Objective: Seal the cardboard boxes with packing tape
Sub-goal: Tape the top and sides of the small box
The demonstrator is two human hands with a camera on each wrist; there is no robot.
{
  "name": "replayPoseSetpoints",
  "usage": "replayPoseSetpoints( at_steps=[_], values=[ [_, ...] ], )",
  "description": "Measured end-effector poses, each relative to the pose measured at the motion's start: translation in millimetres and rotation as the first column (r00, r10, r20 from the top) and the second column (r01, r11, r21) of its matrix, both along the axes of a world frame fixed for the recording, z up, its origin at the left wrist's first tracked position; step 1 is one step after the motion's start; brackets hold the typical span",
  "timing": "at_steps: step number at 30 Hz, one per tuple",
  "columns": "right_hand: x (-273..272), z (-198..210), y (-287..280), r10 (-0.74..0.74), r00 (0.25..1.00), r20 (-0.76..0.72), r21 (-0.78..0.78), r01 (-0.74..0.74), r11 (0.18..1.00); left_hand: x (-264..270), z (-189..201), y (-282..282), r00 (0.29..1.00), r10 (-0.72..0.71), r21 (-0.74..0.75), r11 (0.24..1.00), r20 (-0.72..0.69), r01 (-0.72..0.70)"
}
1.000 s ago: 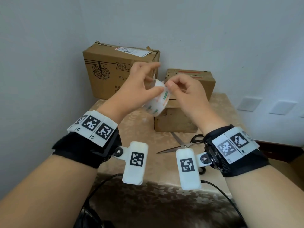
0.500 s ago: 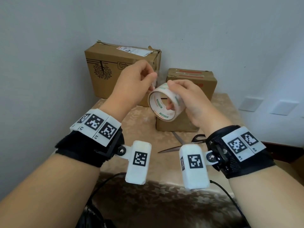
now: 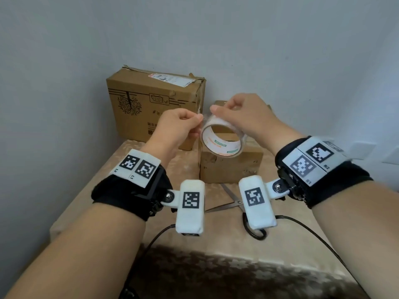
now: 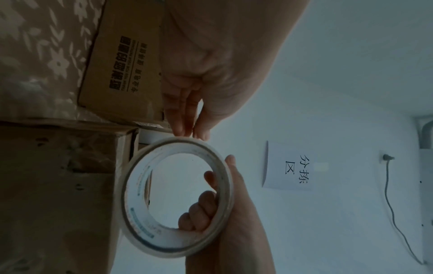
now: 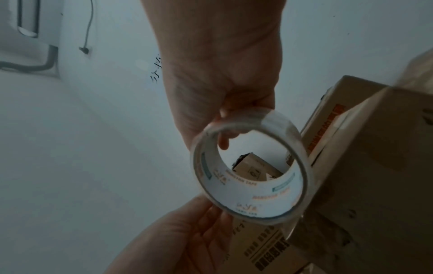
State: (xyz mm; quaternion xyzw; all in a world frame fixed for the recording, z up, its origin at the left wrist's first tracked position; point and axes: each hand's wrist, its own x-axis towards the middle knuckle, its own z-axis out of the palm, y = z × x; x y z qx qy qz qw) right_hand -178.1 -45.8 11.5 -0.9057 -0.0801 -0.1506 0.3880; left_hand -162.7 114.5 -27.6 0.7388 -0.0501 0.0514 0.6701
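A roll of clear packing tape with a white printed core hangs in the air above the small cardboard box. My right hand grips it from above, thumb on the outer face and fingers hooked through the core. My left hand pinches at the roll's upper left rim, its fingertips pressed together on the edge. A larger box with a white label stands behind on the left. The right wrist view shows the roll between both hands.
Scissors lie open on the patterned tablecloth just in front of the small box, partly behind the wrist cameras. Walls close in at the left and back. Black cables hang over the table's near edge.
The roll passed from my left hand to my right and turned its hole toward me. My right hand now holds it from above, and my left has shifted to pinch its rim.
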Motion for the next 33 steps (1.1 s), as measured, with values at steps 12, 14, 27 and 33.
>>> replayPoseSetpoints(
  at_steps=[12,14,27,33],
  values=[
    [37,7,9,-0.127,0.987,-0.096,-0.575,0.049,0.817,27,-24,13,0.971,0.113,-0.017,0.993,-0.209,-0.119],
    [44,4,12,-0.123,0.987,-0.105,-0.516,0.052,0.855,31,-34,14,0.955,0.102,-0.066,0.99,-0.279,-0.125],
    [61,7,40,-0.151,0.986,-0.075,-0.69,0.058,0.722,37,-46,14,0.893,0.017,-0.087,0.994,-0.449,-0.063],
    [56,1,36,-0.16,0.981,-0.109,-0.728,0.031,0.685,31,-47,8,0.902,0.007,-0.007,1.0,-0.432,-0.011]
  ],
)
